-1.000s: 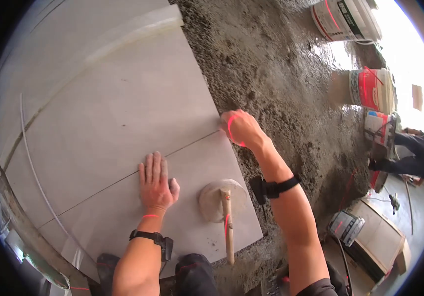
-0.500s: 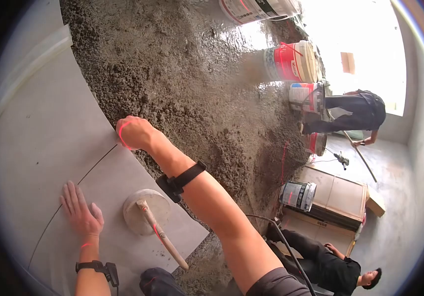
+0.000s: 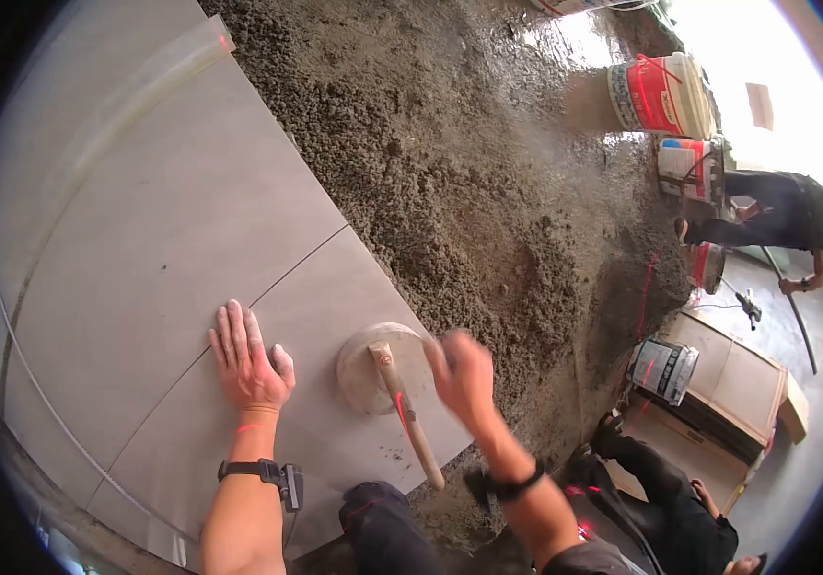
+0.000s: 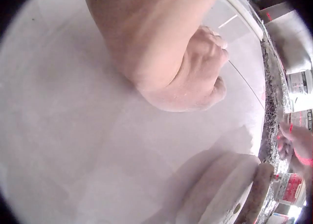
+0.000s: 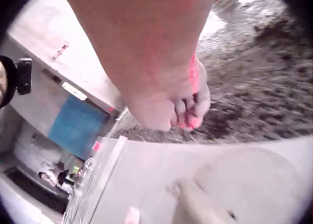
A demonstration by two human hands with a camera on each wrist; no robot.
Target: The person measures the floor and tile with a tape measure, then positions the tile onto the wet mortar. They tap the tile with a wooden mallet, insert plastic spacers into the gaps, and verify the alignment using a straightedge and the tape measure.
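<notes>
Large grey tiles [image 3: 152, 206] meet at a thin dark joint. My left hand [image 3: 253, 362] lies flat across that joint with straight fingers; the left wrist view shows its back [image 4: 195, 79]. A round-headed mallet with a wooden handle [image 3: 411, 422] rests on the near tile, right of this hand. Blurred, my right hand [image 3: 466, 376] is beside the mallet head, over the tile's outer edge. In the right wrist view its fingers [image 5: 188, 114] bend loosely around nothing, with the mallet head [image 5: 249, 177] below them.
Rough wet mortar [image 3: 488, 230] borders the tiles. Beyond it stand a red-and-white bucket [image 3: 660, 96], another bucket [image 3: 662, 370] and cartons [image 3: 718, 369]. One person [image 3: 780, 206] holds a pole; another [image 3: 680, 517] is at lower right. A pale cord [image 3: 42, 393] crosses the left side.
My right hand has left the tile edge at the joint and come back toward me, beside the mallet. The left hand stays flat on the tiles. The head view has swung right, then partly back.
</notes>
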